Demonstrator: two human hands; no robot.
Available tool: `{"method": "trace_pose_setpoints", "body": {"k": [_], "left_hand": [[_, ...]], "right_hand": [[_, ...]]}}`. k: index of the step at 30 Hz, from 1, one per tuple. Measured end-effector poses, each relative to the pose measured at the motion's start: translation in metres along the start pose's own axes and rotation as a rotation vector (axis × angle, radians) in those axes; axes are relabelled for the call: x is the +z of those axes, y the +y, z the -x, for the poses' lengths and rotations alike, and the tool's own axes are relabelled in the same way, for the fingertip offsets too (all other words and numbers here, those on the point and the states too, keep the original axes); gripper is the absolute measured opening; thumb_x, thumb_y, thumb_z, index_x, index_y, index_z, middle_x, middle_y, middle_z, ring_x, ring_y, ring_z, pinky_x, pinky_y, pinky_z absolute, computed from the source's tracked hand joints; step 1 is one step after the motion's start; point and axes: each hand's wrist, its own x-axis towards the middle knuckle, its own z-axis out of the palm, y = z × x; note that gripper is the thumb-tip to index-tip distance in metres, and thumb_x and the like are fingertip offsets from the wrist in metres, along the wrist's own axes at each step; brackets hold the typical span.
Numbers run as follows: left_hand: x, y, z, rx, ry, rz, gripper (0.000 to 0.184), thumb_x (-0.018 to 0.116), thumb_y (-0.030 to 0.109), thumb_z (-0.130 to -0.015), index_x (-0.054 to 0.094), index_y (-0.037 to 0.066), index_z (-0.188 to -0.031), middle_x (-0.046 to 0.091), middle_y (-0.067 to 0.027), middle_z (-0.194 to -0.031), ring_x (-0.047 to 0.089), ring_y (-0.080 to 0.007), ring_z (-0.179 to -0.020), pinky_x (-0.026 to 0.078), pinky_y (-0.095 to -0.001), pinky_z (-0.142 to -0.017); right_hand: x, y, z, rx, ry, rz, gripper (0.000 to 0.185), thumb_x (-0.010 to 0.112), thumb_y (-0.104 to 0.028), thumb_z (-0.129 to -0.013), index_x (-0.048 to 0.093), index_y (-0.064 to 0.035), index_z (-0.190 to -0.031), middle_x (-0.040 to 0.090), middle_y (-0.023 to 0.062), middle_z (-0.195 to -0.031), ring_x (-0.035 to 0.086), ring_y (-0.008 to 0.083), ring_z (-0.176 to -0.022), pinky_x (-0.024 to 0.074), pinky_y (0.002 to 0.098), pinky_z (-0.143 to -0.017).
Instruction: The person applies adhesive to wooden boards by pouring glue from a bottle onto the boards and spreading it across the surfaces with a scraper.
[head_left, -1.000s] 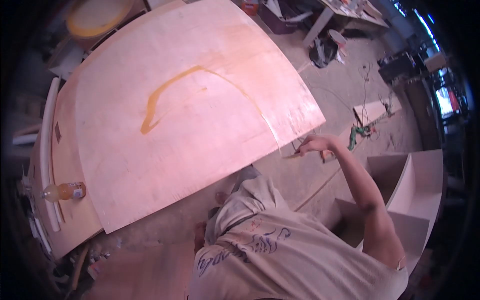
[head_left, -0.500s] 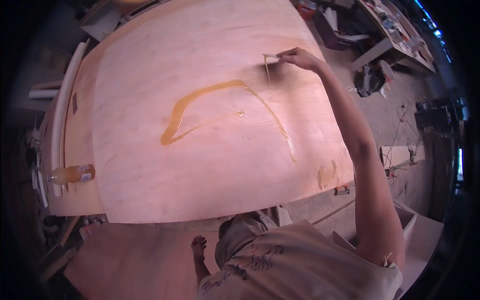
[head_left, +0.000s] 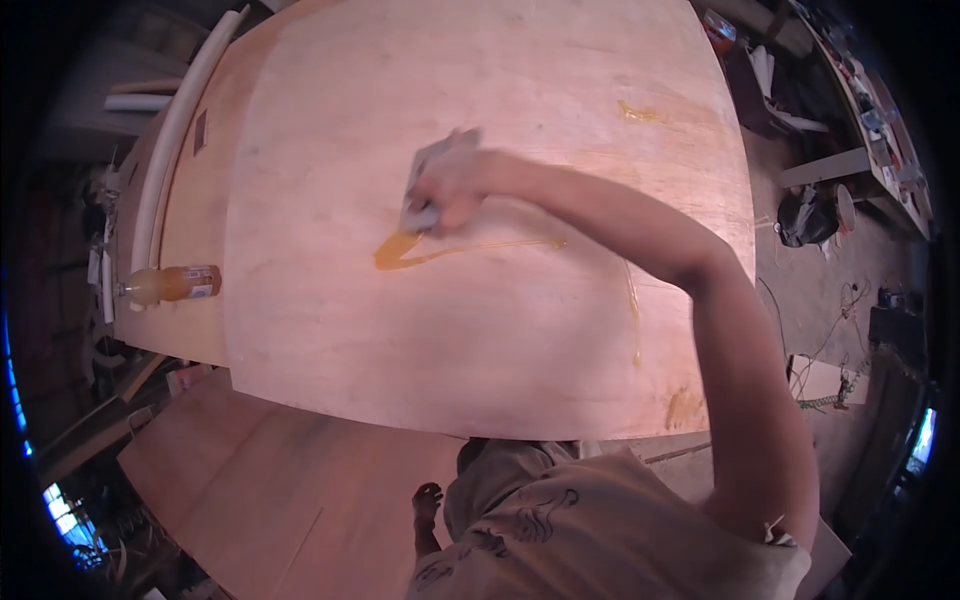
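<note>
My right hand (head_left: 455,190), a little blurred, is closed around a flat grey spreader (head_left: 428,160) pressed on a large plywood sheet (head_left: 330,330). Just below the spreader lies a patch of amber glue-like liquid (head_left: 392,252), and a thin line of it runs to the right under my forearm. More of the liquid (head_left: 637,112) forms a small squiggle at the upper right of the sheet, and a thin streak (head_left: 635,320) lies to the right. My left hand (head_left: 427,497) hangs low beside my body, fingers loosely curled and apart, with nothing visible in it.
A bottle of orange liquid (head_left: 180,283) lies on its side at the sheet's left edge, near a long pale tube (head_left: 185,130). Another board (head_left: 270,470) is lower left. A black bag (head_left: 806,216) and cables are on the floor at right, below a cluttered workbench (head_left: 865,165).
My right hand has swept from the upper right to the middle left with the spreader. The thick upper arc of liquid is gone from view, and a squiggle shows at the upper right.
</note>
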Motion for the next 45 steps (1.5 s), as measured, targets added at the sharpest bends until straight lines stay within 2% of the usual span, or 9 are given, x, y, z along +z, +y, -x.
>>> {"method": "trace_pose_setpoints", "body": {"k": [7,15,17,25,32,34,37,41,45], "left_hand": [[0.023,0.116,0.001,0.317,0.084,0.083,0.025,0.062,0.016,-0.085,0.059,0.012,-0.110,0.064,-0.0016,-0.097,0.060,-0.0128,-0.089,0.044,-0.0280,-0.072],[0.036,0.089,-0.033,0.099,-0.049,-0.124,0.024,0.061,0.019,-0.086,0.060,0.012,-0.109,0.065,-0.0027,-0.094,0.062,-0.0135,-0.085,0.045,-0.0280,-0.068],[0.033,0.075,-0.044,0.071,-0.163,-0.173,0.024,0.056,0.018,-0.089,0.058,0.012,-0.113,0.065,-0.0053,-0.097,0.063,-0.0167,-0.087,0.047,-0.0314,-0.071],[0.021,0.104,-0.100,0.139,-0.332,-0.340,0.023,0.051,0.021,-0.092,0.058,0.013,-0.112,0.064,-0.0073,-0.104,0.063,-0.0185,-0.090,0.048,-0.0308,-0.071],[-0.037,0.163,-0.206,0.397,-0.394,-0.264,0.010,0.063,0.016,-0.085,0.059,0.012,-0.094,0.058,0.0015,-0.078,0.055,-0.0091,-0.065,0.041,-0.0225,-0.055],[-0.055,0.155,-0.280,0.382,-0.412,-0.116,0.007,0.064,0.013,-0.084,0.058,0.013,-0.087,0.054,0.0040,-0.071,0.049,-0.0070,-0.057,0.038,-0.0207,-0.050],[-0.081,0.187,-0.295,0.313,-0.667,-0.289,0.033,0.049,0.026,-0.095,0.048,0.010,-0.124,0.057,-0.0047,-0.113,0.057,-0.0172,-0.100,0.049,-0.0335,-0.081],[-0.053,0.176,-0.254,0.278,-0.541,0.011,0.007,0.063,0.011,-0.083,0.058,0.012,-0.088,0.054,0.0020,-0.072,0.050,-0.0110,-0.059,0.039,-0.0232,-0.051],[-0.040,0.141,-0.215,0.232,-0.315,-0.274,0.017,0.062,0.017,-0.085,0.059,0.009,-0.100,0.060,-0.0019,-0.081,0.058,-0.0157,-0.073,0.043,-0.0273,-0.061]], "right_hand": [[0.040,0.011,-0.043,-0.158,-0.150,0.107,0.056,0.070,-0.035,-0.062,0.064,-0.0274,-0.117,0.062,-0.0066,-0.111,0.050,0.0188,-0.117,0.0238,0.0575,-0.096],[0.060,0.092,0.143,0.459,-0.170,-0.131,0.046,0.067,-0.032,-0.058,0.071,-0.0231,-0.103,0.068,0.0015,-0.098,0.059,0.0230,-0.102,0.0440,0.0504,-0.079],[0.102,0.109,0.181,0.498,-0.141,-0.289,0.057,0.067,-0.033,-0.061,0.065,-0.0208,-0.116,0.063,0.0051,-0.115,0.057,0.0254,-0.109,0.0441,0.0425,-0.087],[0.181,-0.031,0.274,0.869,0.021,-0.586,0.070,0.065,-0.045,-0.061,0.060,-0.0125,-0.123,0.063,0.0174,-0.113,0.059,0.0309,-0.105,0.0454,0.0355,-0.091],[0.245,-0.170,0.318,1.074,0.020,-0.811,0.072,0.067,-0.040,-0.058,0.060,-0.0110,-0.123,0.061,0.0178,-0.118,0.057,0.0315,-0.109,0.0446,0.0338,-0.093],[0.257,-0.195,0.325,1.093,0.076,-0.864,0.065,0.067,-0.038,-0.060,0.063,-0.0097,-0.119,0.063,0.0181,-0.114,0.059,0.0310,-0.107,0.0451,0.0330,-0.092],[0.247,-0.216,0.330,1.119,-0.095,-0.935,0.054,0.066,-0.034,-0.064,0.068,-0.0051,-0.109,0.067,0.0163,-0.108,0.061,0.0264,-0.102,0.0448,0.0299,-0.091],[0.194,-0.197,0.368,0.802,0.251,-1.178,0.046,0.061,-0.020,-0.071,0.066,-0.0004,-0.112,0.067,0.0107,-0.110,0.058,0.0167,-0.105,0.0432,0.0277,-0.093],[0.108,-0.133,0.369,0.544,0.747,-1.047,0.051,0.054,-0.028,-0.079,0.058,-0.0140,-0.127,0.061,0.0043,-0.122,0.054,0.0150,-0.099,0.0440,0.0267,-0.078]]}}
